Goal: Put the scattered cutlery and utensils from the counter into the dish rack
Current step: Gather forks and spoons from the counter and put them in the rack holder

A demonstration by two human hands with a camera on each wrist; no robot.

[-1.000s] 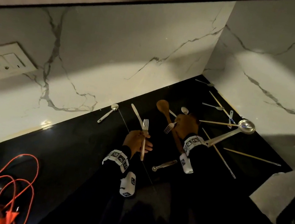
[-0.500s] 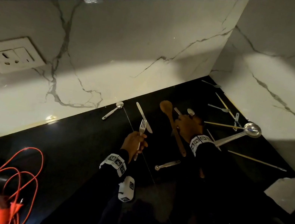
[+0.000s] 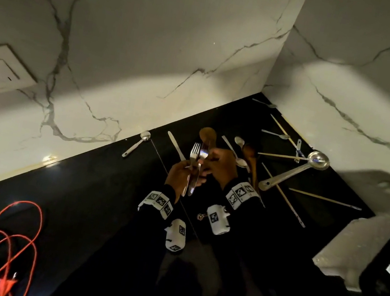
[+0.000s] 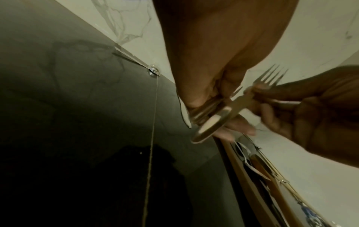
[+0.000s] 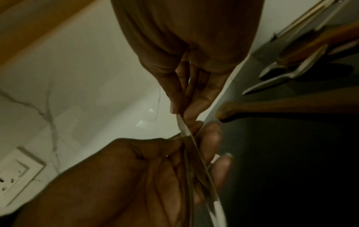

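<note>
My left hand (image 3: pixel 179 176) grips a steel fork (image 3: pixel 195 151) upright by its handle above the black counter (image 3: pixel 102 196). My right hand (image 3: pixel 222 163) pinches a second fork (image 3: pixel 203 155) near its neck and holds it against the first; both handles lie in the left palm. In the left wrist view the left hand (image 4: pixel 204 99) curls round the handles while the right hand (image 4: pixel 291 99) pinches the fork (image 4: pixel 272 75) below its tines. The right wrist view shows the right hand (image 5: pixel 186 99) pinching the fork (image 5: pixel 186 133) over the left hand (image 5: pixel 155 153).
On the counter lie a spoon (image 3: pixel 137 144), a knife (image 3: pixel 176 145), two wooden spoons (image 3: pixel 208 134), a steel ladle (image 3: pixel 296 171), several chopsticks (image 3: pixel 282 194) and small spoons by the corner. An orange cable (image 3: pixel 13 241) is at the lower left. Marble walls rise behind and right.
My right hand has lifted a second fork off the counter and carried it left to my left hand. The left hand has raised its fork upright.
</note>
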